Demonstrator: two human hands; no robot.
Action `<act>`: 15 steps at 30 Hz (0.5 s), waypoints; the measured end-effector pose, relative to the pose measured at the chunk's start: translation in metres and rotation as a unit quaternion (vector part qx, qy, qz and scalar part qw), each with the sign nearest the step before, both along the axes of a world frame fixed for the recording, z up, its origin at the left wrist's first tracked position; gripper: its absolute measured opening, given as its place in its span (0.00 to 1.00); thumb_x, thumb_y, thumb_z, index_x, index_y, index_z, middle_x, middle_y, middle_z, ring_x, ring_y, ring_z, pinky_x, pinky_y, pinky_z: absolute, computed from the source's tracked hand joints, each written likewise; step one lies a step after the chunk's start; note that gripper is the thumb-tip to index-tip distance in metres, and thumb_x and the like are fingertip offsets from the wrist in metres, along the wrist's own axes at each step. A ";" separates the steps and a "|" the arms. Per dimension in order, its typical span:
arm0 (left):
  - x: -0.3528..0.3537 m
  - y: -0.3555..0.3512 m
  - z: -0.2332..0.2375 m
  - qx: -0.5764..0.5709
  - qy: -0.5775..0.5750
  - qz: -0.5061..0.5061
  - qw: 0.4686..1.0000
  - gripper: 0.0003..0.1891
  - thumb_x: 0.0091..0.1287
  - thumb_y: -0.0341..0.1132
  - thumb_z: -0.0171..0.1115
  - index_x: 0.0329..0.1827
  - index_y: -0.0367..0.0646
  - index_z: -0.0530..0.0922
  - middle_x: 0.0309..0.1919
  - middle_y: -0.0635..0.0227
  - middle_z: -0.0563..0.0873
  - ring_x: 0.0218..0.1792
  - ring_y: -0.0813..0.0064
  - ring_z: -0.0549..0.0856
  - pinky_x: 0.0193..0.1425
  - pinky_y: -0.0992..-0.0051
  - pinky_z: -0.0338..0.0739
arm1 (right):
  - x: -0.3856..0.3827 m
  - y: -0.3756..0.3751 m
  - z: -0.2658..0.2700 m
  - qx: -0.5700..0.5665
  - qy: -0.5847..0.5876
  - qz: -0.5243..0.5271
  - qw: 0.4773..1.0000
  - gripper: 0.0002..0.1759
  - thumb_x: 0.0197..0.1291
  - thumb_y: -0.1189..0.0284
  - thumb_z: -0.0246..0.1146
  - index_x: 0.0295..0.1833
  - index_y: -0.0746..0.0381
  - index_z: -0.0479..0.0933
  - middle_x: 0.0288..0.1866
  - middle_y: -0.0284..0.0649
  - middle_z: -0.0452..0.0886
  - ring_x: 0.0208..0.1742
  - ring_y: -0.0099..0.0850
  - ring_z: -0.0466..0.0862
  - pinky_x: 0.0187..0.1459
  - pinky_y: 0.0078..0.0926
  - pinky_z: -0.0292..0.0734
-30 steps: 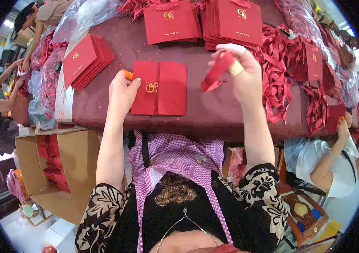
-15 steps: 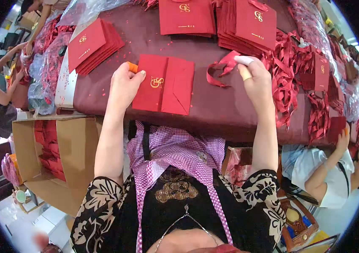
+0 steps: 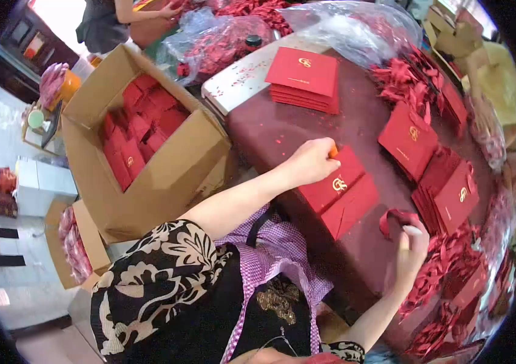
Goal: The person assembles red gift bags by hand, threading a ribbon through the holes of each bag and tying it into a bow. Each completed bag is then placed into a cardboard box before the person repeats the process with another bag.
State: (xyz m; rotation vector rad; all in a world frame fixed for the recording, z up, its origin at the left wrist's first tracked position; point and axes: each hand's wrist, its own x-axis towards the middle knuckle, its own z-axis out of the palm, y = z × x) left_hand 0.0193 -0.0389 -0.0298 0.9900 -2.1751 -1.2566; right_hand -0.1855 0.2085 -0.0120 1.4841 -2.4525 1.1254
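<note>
A flat-folded red paper bag [image 3: 351, 205] with a gold monogram lies on the dark red tablecloth in front of me. My left hand [image 3: 315, 161], with an orange cover on one finger, is closed on the bag's upper left edge. To the right of the bag, my right hand [image 3: 414, 242] pinches a looped red ribbon [image 3: 394, 219]; white and pale covers show on its fingers. The ribbon is held apart from the bag. Part of the bag's edge is hidden under my left fingers.
Stacks of red bags stand at the table's far side [image 3: 303, 71] and right [image 3: 408, 141]. Loose red ribbons [image 3: 446, 267] heap at the right. A cardboard box [image 3: 161, 182] full of red bags is on the left. Another person's arm [image 3: 148, 13] shows at the top.
My view has swung to the left, bringing the cardboard box into fuller view. My left hand stays on the bag, and my right hand still has the ribbon.
</note>
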 end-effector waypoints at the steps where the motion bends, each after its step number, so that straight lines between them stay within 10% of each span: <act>1: 0.001 -0.001 0.000 0.010 0.006 -0.003 1.000 0.13 0.58 0.35 0.65 0.37 0.32 0.77 0.34 0.48 0.84 0.39 0.55 0.84 0.44 0.62 0.77 | -0.013 0.005 -0.003 -0.041 -0.076 0.039 0.995 0.05 0.60 0.82 0.61 0.42 0.63 0.78 0.54 0.47 0.80 0.56 0.39 0.78 0.59 0.32 0.70; 9: 0.003 -0.001 0.003 0.041 0.011 -0.003 0.999 0.13 0.57 0.34 0.65 0.37 0.31 0.77 0.37 0.45 0.83 0.44 0.50 0.84 0.48 0.60 0.77 | -0.028 0.019 0.024 -0.287 -0.377 0.129 0.871 0.08 0.70 0.78 0.52 0.51 0.66 0.74 0.39 0.36 0.76 0.35 0.26 0.75 0.47 0.29 0.75; 15: -0.002 -0.003 -0.012 -0.012 0.042 -0.006 0.999 0.11 0.56 0.34 0.64 0.34 0.32 0.78 0.36 0.46 0.83 0.41 0.51 0.84 0.46 0.60 0.77 | -0.011 -0.003 0.029 -0.252 -0.326 0.034 0.911 0.08 0.64 0.82 0.57 0.48 0.64 0.75 0.44 0.37 0.77 0.25 0.18 0.70 0.26 0.16 0.66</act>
